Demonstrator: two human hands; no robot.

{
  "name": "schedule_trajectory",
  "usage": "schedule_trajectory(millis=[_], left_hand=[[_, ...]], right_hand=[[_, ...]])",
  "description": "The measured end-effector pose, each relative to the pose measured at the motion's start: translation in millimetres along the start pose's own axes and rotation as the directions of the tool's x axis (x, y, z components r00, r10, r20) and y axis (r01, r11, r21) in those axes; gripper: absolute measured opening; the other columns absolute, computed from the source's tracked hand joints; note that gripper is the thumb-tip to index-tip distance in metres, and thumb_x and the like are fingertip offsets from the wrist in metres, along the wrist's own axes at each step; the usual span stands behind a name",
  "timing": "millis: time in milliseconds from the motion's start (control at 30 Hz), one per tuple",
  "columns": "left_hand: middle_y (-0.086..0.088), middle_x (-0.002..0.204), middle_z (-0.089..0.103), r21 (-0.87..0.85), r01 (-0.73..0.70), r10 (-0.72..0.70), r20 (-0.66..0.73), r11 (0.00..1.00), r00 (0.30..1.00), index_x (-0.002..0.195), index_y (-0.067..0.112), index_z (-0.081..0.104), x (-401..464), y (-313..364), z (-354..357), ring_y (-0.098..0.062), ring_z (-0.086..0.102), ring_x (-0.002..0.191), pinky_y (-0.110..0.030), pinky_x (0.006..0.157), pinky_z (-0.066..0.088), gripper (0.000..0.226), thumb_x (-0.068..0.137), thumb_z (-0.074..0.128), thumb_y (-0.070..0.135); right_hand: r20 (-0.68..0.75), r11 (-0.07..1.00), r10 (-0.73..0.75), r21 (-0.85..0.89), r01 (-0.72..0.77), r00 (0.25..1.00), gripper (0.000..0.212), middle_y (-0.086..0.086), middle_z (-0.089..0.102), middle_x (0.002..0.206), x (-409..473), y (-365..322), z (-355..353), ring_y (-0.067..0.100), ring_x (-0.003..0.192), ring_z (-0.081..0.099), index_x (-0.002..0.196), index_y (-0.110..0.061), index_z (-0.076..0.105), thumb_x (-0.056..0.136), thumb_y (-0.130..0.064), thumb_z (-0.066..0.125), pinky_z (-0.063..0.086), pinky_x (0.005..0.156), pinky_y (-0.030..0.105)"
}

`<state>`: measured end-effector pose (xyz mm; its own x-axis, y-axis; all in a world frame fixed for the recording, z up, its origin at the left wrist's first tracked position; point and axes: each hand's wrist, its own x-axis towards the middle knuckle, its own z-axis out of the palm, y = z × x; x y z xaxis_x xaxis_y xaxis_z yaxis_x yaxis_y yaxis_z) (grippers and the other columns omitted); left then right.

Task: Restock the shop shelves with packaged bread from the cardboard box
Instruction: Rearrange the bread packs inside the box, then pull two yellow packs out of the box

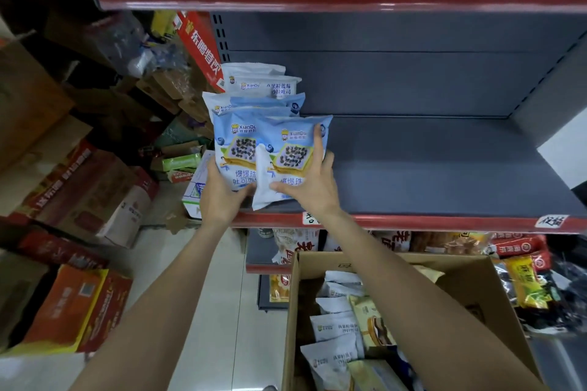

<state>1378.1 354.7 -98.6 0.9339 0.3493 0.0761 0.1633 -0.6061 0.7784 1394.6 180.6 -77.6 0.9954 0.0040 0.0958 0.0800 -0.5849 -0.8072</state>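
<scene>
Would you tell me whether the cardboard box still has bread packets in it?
Not empty: the open cardboard box holds several white and yellow bread packets.

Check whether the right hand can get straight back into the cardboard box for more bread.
Probably not at once: the right hand presses a blue bread pack on the shelf. The cardboard box lies open below.
</scene>
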Motion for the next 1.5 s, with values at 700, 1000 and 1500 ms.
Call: schedule_trajectory(millis=[700, 1000, 1500], left_hand=[[0.017, 0.096, 0.06, -0.316, -0.249, 0.143, -0.322, 0.915, 0.936, 0.109, 0.021, 0.054, -134, 21, -5, -0.003, 0.056, 0.09, -0.018, 0.079, 0.043, 0.018, 0.093, 0.049, 0.014], [0.017, 0.089, 0.068, 0.128, -0.574, 0.399, 0.596, 0.809, 0.696, 0.104, 0.027, 0.064, -232, 10, 105, -0.005, 0.063, 0.083, -0.021, 0.061, 0.046, 0.031, 0.086, 0.046, 0.044], [-0.013, 0.119, 0.055, 0.411, -0.693, 0.391, 0.605, 0.592, 0.693, 0.138, 0.011, 0.038, -208, -18, 320, -0.032, 0.054, 0.106, -0.041, 0.095, 0.041, 0.061, 0.087, 0.058, 0.039]], right_hand=[[-0.108, 0.967, -0.233, -0.128, 0.219, 0.966, 0.044, 0.006, 0.031, 0.146, -140, 58, -45, 0.018, 0.133, 0.029, 0.137, -0.021, 0.042, 0.096, -0.035, 0.048, 0.025, 0.108, 0.028], [0.473, 0.899, 0.375, -0.394, -0.19, 0.797, 0.026, 0.006, 0.067, 0.102, -258, 245, -127, 0.022, 0.08, 0.065, 0.122, -0.025, 0.055, 0.096, -0.021, 0.049, 0.054, 0.064, 0.037], [0.274, 0.831, 0.549, -0.283, -0.479, 0.79, 0.094, 0.011, 0.031, 0.149, -208, 371, -65, 0.029, 0.139, 0.023, 0.148, -0.014, 0.016, 0.077, -0.038, 0.074, 0.028, 0.11, 0.045]])
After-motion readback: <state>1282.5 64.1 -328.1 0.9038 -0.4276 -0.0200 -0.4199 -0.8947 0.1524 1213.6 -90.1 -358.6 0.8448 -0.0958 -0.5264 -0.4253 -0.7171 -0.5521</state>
